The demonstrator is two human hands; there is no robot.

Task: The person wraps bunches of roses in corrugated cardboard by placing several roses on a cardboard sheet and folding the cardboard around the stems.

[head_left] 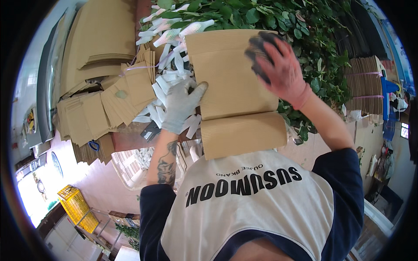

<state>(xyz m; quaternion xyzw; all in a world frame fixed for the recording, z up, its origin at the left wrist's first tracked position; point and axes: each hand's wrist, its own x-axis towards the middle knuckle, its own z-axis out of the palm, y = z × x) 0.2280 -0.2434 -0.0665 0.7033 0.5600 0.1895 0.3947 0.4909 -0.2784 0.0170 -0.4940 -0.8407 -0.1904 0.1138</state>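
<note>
A sheet of brown corrugated cardboard lies in front of me, creased across, with its near part bent down toward my chest. At its left edge is my left hand in a whitish glove, its thumb on the edge and the other fingers partly hidden. My right hand, in a pink glove with dark fingers and palm, is over the upper right corner, fingers spread and somewhat blurred. Just beyond the sheet, rose buds in white mesh sleeves lie among green leafy stems.
Loose white mesh sleeves lie left of the sheet. Cut cardboard pieces are spread further left, near larger cardboard sheets. Tied cardboard stands at right. Below the table edge is a pale plastic basket; a yellow crate stands lower left.
</note>
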